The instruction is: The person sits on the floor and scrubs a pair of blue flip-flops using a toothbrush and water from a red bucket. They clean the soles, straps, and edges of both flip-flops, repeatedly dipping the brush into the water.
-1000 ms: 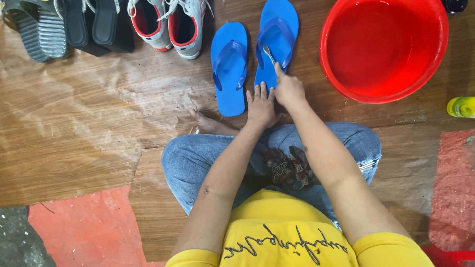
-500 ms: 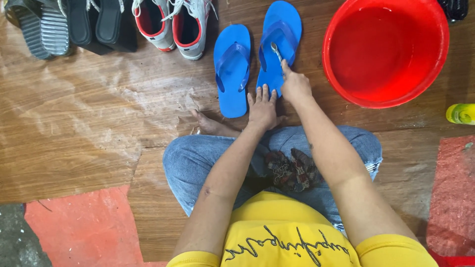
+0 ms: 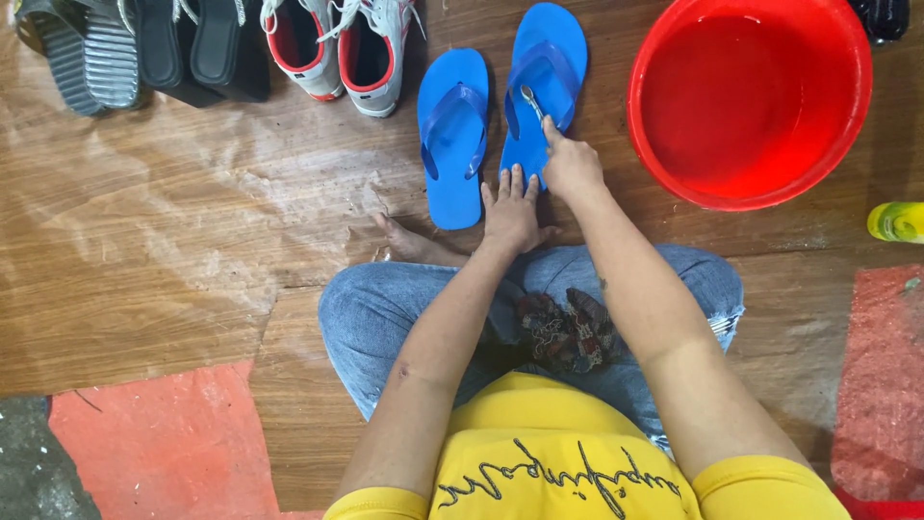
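Blue flip-flop (image 3: 544,87), lying just beside the red basin (image 3: 751,101), is being scrubbed by a small tool (image 3: 532,99) pinched in the right hand (image 3: 573,166), steadied by the flat-spread left hand (image 3: 510,212); firm strokes seem needed next.

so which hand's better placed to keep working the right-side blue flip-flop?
Right hand: it likely holds the small metal tool on that flip-flop. Left hand lies flat at its heel end, steadying.

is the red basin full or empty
Holding liquid, not brim-full: the red basin shows a smooth, glossy surface partway up its inner wall. What the liquid is cannot be told.
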